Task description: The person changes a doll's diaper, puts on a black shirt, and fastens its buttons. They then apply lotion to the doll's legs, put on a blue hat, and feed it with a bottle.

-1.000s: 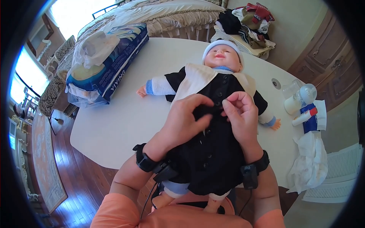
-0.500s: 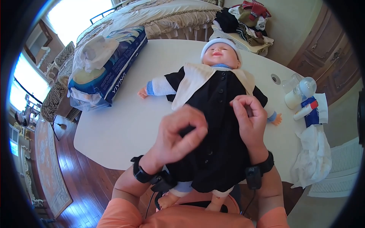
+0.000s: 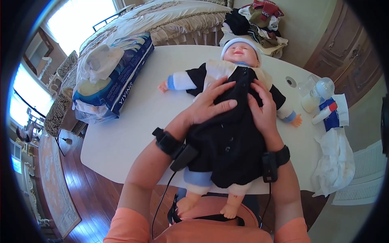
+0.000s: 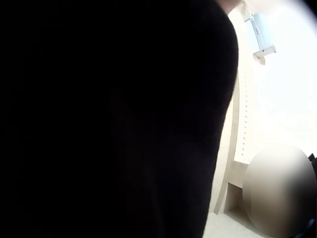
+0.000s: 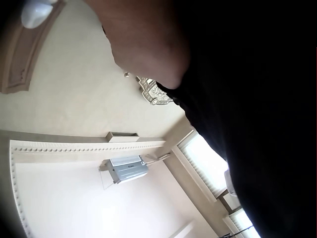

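Note:
A baby doll in a pale cap lies on its back on the white table, its feet toward the person. It wears a black buttoned coat with a wide cream collar over white and blue clothes. My left hand rests on the coat's chest, fingers spread and thumb out to the side. Opposite it, my right hand lies along the other side of the chest, fingers lightly bent on the cloth. Black cloth fills most of the left wrist view. In the right wrist view, part of the right hand meets the coat.
A blue diaper pack stands at the table's left. On the right are a baby bottle, a red-capped white tube, a blue packet and crumpled white material. A clothes pile sits beyond the table.
Both hands were together at the coat's buttons, then drew apart and lifted. Now they are down on the chest, farther up, with the left fingers spread. The coat front has shifted and bunched.

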The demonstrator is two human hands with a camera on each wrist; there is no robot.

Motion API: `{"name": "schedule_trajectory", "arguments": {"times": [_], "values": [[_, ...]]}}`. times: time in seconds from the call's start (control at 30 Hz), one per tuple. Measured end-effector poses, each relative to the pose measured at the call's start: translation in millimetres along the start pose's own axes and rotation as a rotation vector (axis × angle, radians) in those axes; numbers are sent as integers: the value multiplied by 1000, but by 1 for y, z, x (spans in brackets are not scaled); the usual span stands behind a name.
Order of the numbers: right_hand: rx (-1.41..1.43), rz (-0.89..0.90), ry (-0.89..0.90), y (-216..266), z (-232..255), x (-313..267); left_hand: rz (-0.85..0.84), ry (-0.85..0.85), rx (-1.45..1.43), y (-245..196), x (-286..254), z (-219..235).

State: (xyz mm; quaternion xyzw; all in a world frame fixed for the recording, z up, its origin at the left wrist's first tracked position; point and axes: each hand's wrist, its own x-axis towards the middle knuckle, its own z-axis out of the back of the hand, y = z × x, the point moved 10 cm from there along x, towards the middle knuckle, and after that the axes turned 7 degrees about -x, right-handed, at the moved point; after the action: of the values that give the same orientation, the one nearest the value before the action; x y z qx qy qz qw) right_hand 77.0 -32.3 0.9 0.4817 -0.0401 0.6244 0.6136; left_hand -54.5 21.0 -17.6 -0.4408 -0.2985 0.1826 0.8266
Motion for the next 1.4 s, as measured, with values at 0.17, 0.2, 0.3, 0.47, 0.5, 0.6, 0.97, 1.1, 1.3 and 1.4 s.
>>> {"name": "schedule_trajectory", "arguments": {"times": [0.17,0.2,0.3,0.47,0.5,0.6,0.97,1.1,1.3,1.4], "values": [[-51,45,-68,15,19,-7,-79,-233,-46,-43,-36,30],[-56,109,-91,25,25,-7,-184,-300,111,-64,-50,34],[64,128,-36,40,27,-6,-163,-185,229,-87,-78,9],[257,71,143,49,10,-12,-128,-261,197,-68,-87,4],[279,63,138,46,10,-13,-96,-293,108,-65,-87,9],[330,-12,162,37,11,-13,-42,-371,-75,-69,-95,21],[277,94,162,48,10,-15,20,-175,-173,-74,-50,18],[191,245,83,62,18,-17,66,-123,-148,-55,-34,-4],[131,344,101,77,16,-18,114,-262,34,-53,-34,-5],[143,337,85,74,15,-19,211,-373,-173,-25,-37,2]]}}
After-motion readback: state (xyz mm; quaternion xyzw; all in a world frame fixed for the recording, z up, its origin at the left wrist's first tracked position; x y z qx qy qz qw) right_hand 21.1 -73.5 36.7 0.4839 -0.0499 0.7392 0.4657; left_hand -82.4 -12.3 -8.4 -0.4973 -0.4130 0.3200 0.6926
